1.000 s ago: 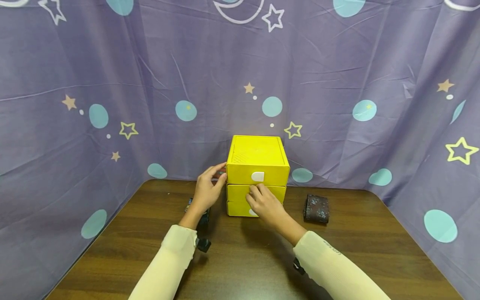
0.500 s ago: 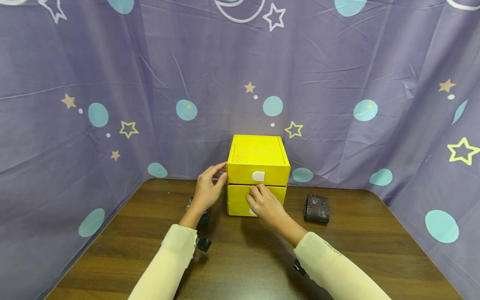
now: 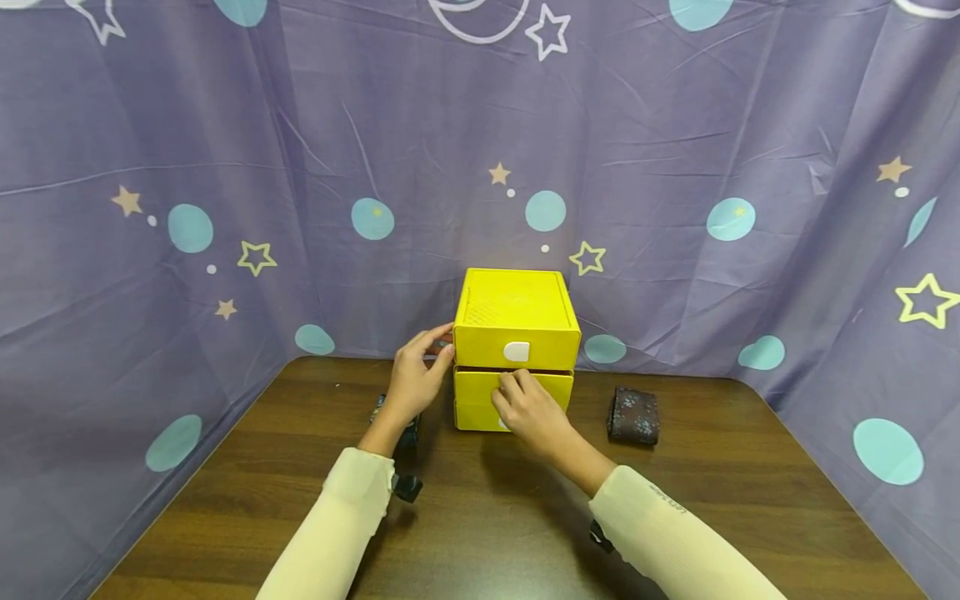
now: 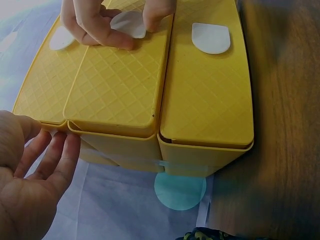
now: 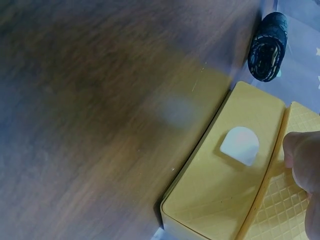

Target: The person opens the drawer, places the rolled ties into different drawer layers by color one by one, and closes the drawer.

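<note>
A yellow three-drawer box [image 3: 517,302] stands at the back middle of the table. Its middle drawer [image 4: 117,85] juts out a little, with a dark gap along its upper edge. The right hand [image 3: 528,407] pinches the white tab handle [image 4: 128,25] of that drawer between thumb and fingers. Against the box's left side rests the left hand [image 3: 417,377], its fingers extended along the upper drawers' edge, as the left wrist view shows. The top drawer's white tab [image 3: 516,352] and the bottom drawer's tab [image 5: 240,145] are untouched; both of these drawers sit in the box.
Right of the box lies a folded dark patterned cloth [image 3: 633,416]. A rolled dark patterned cloth [image 5: 268,47] lies left of the box, partly behind the left arm in the head view. A purple curtain [image 3: 420,125] surrounds the wooden table [image 3: 465,533].
The middle drawer has come slightly forward in the right hand's pinch, and the gap above it has widened. The left hand stays on the box's side.
</note>
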Tool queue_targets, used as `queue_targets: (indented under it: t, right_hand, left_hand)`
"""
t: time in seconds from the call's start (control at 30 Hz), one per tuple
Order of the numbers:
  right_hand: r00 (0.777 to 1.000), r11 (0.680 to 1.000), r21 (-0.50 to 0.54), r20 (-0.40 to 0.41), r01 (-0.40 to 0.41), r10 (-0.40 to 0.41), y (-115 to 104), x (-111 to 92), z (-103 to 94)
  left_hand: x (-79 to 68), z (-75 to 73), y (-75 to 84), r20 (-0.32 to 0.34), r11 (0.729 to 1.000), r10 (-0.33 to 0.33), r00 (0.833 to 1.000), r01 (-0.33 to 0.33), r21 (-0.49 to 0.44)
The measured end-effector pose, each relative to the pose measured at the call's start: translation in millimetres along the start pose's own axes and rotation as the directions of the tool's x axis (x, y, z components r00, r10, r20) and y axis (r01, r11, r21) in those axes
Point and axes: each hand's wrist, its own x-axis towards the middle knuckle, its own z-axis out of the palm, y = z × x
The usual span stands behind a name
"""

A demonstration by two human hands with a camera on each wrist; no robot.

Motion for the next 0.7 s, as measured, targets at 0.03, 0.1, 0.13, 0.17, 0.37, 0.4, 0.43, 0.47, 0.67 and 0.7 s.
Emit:
queue_targets:
  t: [0.03, 0.1, 0.13, 0.17, 0.37, 0.4, 0.43, 0.47, 0.67, 0.7]
  right_hand:
    - [1.0, 1.0, -0.001, -0.002, 0.0, 0.0, -0.2, 0.1, -0.2]
    - [1.0, 1.0, -0.002, -0.008, -0.002, 0.001, -0.6, -0.1, -0.2]
    - [1.0, 1.0, -0.007, -0.008, -0.002, 0.002, -0.7, -0.3, -0.2]
    - [1.0, 1.0, -0.009, -0.008, -0.003, 0.003, -0.9, -0.4, -0.3]
    - [1.0, 1.0, -0.023, -0.013, -0.001, 0.0, -1.7, -0.4, -2.6]
    - [1.0, 1.0, -0.021, -0.015, -0.001, 0.001, -1.8, -0.1, -3.1]
    - [1.0, 1.0, -0.02, -0.014, -0.001, 0.001, -2.0, 0.3, -3.8]
    - [1.0, 1.0, -0.023, -0.011, 0.0, 0.0, -2.2, 0.6, -4.4]
    - [1.0, 1.0, -0.024, -0.009, 0.003, -0.004, -4.3, 0.8, -6.8]
    - [1.0, 1.0, -0.027, -0.016, 0.005, -0.006, -4.7, 0.8, -7.1]
  left_hand:
    - [0.1, -0.1, 0.4, 0.0, 1.0, -0.001, 1.0, 0.001, 0.001]
    - [0.1, -0.3, 0.9, 0.0, 1.0, 0.001, 1.0, -0.001, 0.002]
    - [0.1, -0.3, 0.9, 0.001, 1.0, 0.0, 1.0, 0.0, 0.003]
    - [0.1, -0.5, 1.3, 0.002, 1.0, 0.001, 1.0, -0.001, 0.003]
    - [0.9, -0.7, 2.5, 0.004, 1.0, 0.005, 1.0, -0.005, 0.002]
    - [1.2, -0.7, 2.3, 0.003, 1.0, 0.005, 1.0, -0.005, 0.001]
    - [1.4, -0.8, 2.3, 0.002, 1.0, 0.005, 1.0, -0.005, -0.002]
    - [1.4, -1.0, 2.0, 0.003, 1.0, 0.004, 1.0, -0.004, -0.003]
    - [0.7, -1.0, 0.3, 0.011, 1.0, -0.003, 1.0, 0.003, -0.008]
    - [0.7, -0.8, 0.0, 0.011, 1.0, -0.004, 1.0, 0.004, -0.006]
